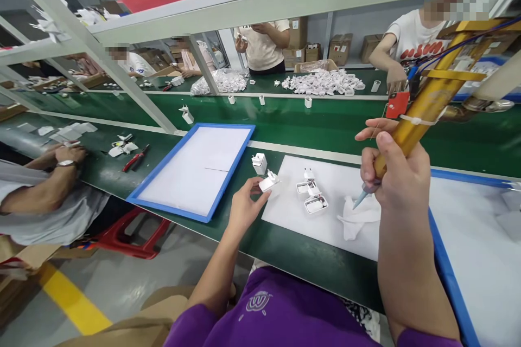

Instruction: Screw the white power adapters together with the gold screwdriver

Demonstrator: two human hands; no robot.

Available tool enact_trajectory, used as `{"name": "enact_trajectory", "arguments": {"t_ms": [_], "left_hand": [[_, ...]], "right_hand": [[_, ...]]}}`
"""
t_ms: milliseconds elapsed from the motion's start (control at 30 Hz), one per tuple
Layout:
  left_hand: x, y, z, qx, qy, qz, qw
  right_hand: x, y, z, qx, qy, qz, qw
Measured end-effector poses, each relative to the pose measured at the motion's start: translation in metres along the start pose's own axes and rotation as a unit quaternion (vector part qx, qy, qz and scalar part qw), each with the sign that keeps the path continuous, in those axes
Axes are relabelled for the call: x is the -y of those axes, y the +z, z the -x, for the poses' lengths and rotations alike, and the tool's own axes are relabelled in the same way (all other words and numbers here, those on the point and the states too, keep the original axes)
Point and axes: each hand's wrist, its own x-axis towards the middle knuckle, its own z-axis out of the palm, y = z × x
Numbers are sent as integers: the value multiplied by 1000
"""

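My left hand (244,203) pinches a white plug adapter (268,181) over the near edge of a white sheet (290,216). Another white adapter (259,163) stands just behind it on the green bench. My right hand (401,168) is wrapped round a yellow glue dispenser (427,95), whose blue nozzle (361,197) points down and left. Under that nozzle lies a crumpled white cloth (354,218). Between my hands, open white adapter housings (316,204) with pronged parts rest on the sheet.
A blue-rimmed tray (209,211) lies to the left, another (448,260) at right. Behind runs a green conveyor (280,119) carrying white adapters. Red-handled pliers (135,158) sit near a co-worker's hands (71,154). A metal shelf frame (134,73) crosses above; other people work beyond.
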Motion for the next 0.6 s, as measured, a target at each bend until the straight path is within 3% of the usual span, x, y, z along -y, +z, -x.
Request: {"name": "enact_trajectory", "arguments": {"t_ms": [167, 467, 600], "left_hand": [[-1, 1, 28, 100, -1, 49, 994], [17, 14, 12, 99, -97, 215, 967], [21, 14, 11, 121, -82, 137, 980]], "right_hand": [[2, 1, 0, 0, -5, 0, 1000], [2, 0, 1, -3, -15, 2, 1000], [2, -1, 1, -5, -13, 2, 1000]]}}
